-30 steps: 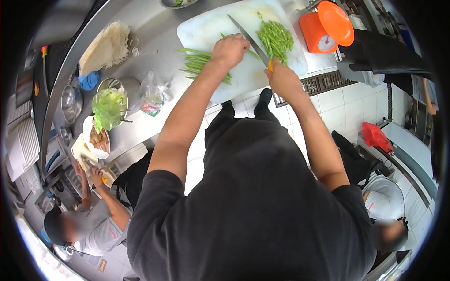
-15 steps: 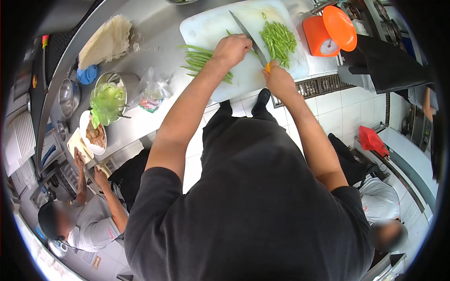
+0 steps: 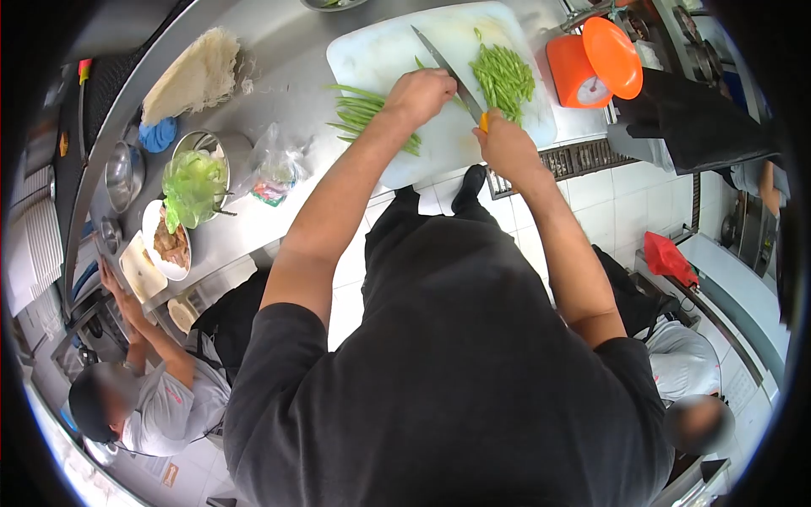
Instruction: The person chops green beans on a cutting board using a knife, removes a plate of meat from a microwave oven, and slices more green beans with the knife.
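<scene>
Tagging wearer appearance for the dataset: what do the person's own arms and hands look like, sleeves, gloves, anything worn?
Both arms are bare from above the elbow down. A dark charcoal short-sleeved T-shirt covers the shoulders, its sleeves ending at the upper arms. The left hand and right hand wear no gloves. No watch, wristband or ring shows on either side, and no markings are visible on the sleeves.

We are in a working restaurant kitchen: a long steel counter (image 3: 279,38) at eleven o'clock, orange scale (image 3: 591,59) at one, tiled floor (image 3: 625,203), and co-workers (image 3: 160,397) at eight.
</scene>
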{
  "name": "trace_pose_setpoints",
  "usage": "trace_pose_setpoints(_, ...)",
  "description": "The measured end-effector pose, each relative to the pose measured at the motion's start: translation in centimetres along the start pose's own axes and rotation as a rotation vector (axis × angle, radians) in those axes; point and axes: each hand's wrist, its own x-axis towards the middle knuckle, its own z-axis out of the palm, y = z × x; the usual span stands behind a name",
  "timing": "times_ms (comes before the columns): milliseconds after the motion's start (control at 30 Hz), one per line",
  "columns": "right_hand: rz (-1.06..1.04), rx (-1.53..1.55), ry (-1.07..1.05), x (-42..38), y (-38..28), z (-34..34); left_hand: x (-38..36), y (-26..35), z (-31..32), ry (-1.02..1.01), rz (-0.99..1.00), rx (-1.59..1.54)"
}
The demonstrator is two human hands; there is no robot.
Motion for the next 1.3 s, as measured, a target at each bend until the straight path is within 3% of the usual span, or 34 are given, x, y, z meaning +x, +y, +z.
trace_pose_setpoints(167,0.013,0.039,0.038,1.2,0.4,2.5,-0.6,-0.3,0.6,0.029,0.002,-0.017)
trace_pose_setpoints(333,-0.053,0.0,0.018,0.8,0.2,0.6,-0.6,-0.4,0.5,0.017,0.001,-0.014)
trace_pose_setpoints(533,0.025,0.064,0.006,2.3,-0.6,2.0,-1.2,-0.4,0.7,0.04,0.001,-0.033)
trace_pose_setpoints(633,-0.005,0.055,0.01,2.8,-0.1,1.9,-1.2,-0.7,-0.1,0.152,-0.051,-0.098)
trace_pose_setpoints(733,0.028,0.042,0.007,2.5,-0.6,2.1,-0.7,-1.9,-0.6,0.234,-0.058,0.033)
trace_pose_setpoints(867,0.027,0.012,-0.011,2.0,-1.3,1.1,0.1,-2.9,-0.6,0.127,-0.1,-0.01)
trace_pose_setpoints(1300,0.028,-0.004,-0.002,2.4,-1.8,0.8,0.8,-3.1,-1.0,0.066,-0.115,0.008)
